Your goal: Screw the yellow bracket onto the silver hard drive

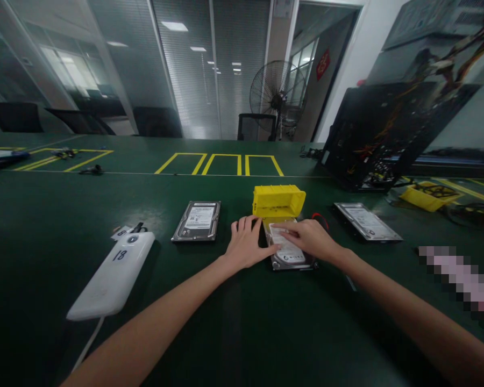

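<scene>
A hard drive [290, 253] with a white label lies flat before me, partly covered by both hands. My left hand [248, 244] rests at its left side, fingers spread, with the thumb reaching onto the label's edge. Over the label, my right hand [317, 239] has its fingers drawn together; whatever they pinch, if anything, is too small or hidden to tell. Directly behind the drive stands a yellow plastic bin [278, 202], its open side facing me, small dark bits inside. Another hard drive [197, 221] lies to the left and one more drive [367, 221] to the right.
A white device marked 18 [113, 274] with a cable lies at left. At the right back stands an open black computer case [387, 134] with loose wires, beside a second yellow bin [427, 196]. Yellow tape outlines [223, 156] mark the green table's far part.
</scene>
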The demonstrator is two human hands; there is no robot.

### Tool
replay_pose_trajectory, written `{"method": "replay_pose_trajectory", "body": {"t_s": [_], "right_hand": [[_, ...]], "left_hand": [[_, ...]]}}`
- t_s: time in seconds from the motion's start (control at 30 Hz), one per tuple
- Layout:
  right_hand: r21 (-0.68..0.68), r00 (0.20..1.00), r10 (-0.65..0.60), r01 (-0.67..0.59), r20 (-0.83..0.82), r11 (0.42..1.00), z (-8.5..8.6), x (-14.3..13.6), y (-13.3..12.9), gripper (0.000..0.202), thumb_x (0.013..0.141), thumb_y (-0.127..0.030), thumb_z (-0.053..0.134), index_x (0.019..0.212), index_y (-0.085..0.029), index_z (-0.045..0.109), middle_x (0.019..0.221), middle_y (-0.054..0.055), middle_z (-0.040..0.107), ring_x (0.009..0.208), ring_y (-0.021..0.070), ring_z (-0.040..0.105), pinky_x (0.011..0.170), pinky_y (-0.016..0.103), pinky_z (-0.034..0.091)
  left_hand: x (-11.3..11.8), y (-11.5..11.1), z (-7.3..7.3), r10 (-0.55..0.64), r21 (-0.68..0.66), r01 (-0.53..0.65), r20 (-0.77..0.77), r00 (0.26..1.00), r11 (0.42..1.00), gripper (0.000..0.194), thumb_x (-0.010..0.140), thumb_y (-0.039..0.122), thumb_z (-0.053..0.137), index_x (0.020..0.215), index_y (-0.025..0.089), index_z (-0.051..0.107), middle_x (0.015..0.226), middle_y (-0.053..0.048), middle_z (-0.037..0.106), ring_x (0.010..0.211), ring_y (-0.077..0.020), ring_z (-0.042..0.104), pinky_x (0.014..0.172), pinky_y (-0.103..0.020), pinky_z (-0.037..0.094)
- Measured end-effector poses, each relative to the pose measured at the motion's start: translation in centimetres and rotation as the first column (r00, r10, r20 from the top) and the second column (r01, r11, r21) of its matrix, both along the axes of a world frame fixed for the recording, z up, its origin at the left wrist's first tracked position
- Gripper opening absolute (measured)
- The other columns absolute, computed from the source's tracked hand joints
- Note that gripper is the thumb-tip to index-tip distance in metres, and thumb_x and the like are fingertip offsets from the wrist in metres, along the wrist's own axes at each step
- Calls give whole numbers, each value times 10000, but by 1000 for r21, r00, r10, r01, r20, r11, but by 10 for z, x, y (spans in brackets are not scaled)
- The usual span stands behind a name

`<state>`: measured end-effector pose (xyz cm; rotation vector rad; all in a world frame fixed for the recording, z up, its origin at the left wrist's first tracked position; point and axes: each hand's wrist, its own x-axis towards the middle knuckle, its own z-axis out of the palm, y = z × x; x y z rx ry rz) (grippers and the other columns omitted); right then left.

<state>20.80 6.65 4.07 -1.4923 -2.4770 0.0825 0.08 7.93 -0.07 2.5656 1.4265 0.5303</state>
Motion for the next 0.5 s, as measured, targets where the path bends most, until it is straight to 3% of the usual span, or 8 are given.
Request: {"method": "replay_pose_trajectory", "body": {"t_s": [0.07,0.13,0.2,0.33,0.43,0.5], "right_hand": [[70,972,-221,226,-80,972,5,18,-1,354,921,-383,442,1113,-238,702,831,39,738,652,161,641,583,271,388],[78,888,-453,459,-80,885,4,42,-2,395,913,-461,421,1043,-212,700,760,47,702,644,186,626,542,278,362],[31,814,-581,581,-19,813,-3,64,-4,495,879,-548,427,1066,-146,645,830,104,694,702,229,639,547,296,384],[-205,786,-618,607,11,768,-26,82,-6,747,803,-712,413,1223,-105,528,966,165,688,816,276,671,653,349,467],[-238,778,-628,613,18,753,-29,79,1,642,813,-594,498,1239,-114,525,985,159,694,868,284,678,677,352,474],[-261,791,-611,584,-26,768,-16,75,6,531,825,-453,538,1209,-86,551,943,151,703,844,267,676,693,347,473]], "left_hand": [[-1,1,0,-6,-15,6,12,1000,1000,896,787,815,350,1414,174,385,1406,-162,400,1285,-364,329,1034,-533,278],[-1,1,0,-5,-24,6,34,999,1000,904,770,826,370,1401,180,388,1402,-159,397,1277,-365,335,1025,-529,288],[-2,1,2,12,-19,-11,62,998,1000,875,751,828,409,1327,170,442,1335,-154,442,1223,-351,380,999,-510,318],[-3,-2,8,55,-16,-54,64,996,998,731,714,835,462,1009,171,546,1060,-106,540,974,-286,485,881,-450,387],[-3,-5,12,20,-40,-19,50,999,999,648,760,823,408,817,192,540,949,-73,568,897,-264,498,884,-467,359],[-2,-6,13,-8,-70,12,55,998,997,628,797,802,378,745,196,531,902,-60,584,883,-259,507,897,-483,337]]}}
